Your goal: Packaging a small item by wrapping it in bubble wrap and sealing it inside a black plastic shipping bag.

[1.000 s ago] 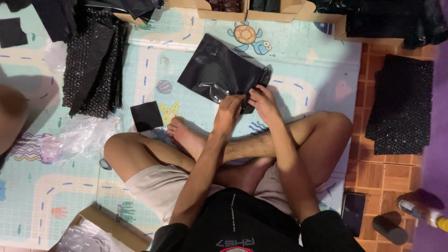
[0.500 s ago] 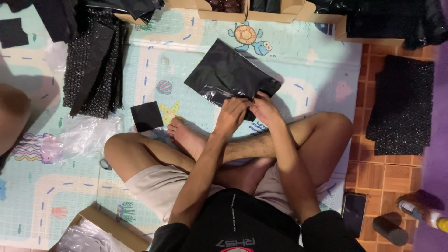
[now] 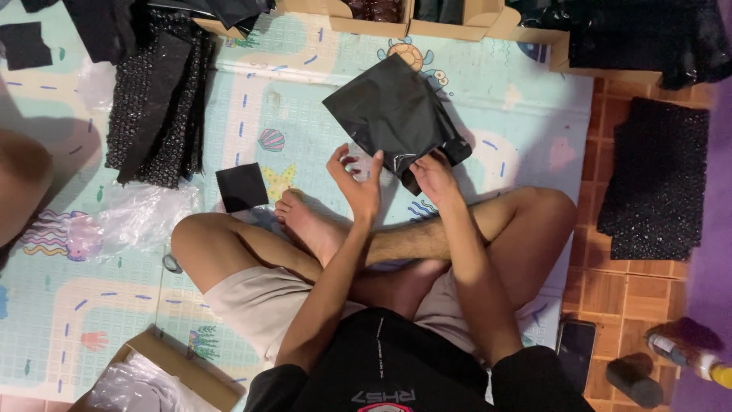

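On the far left, a stack of black bubble-wrap sheets (image 3: 156, 107) lies on the play mat (image 3: 91, 305), and a small black square (image 3: 242, 187) sits near your foot. Your left hand (image 3: 357, 183) is lifted up with its fingers (image 3: 341, 156) spread open, holding nothing, just beside the black plastic bag (image 3: 393, 114). Your right hand (image 3: 433, 177) pinches the bag's lower corner with closed fingers and holds it above the mat. On the right, another black bubble-wrap pile (image 3: 656, 179) rests on the tile floor.
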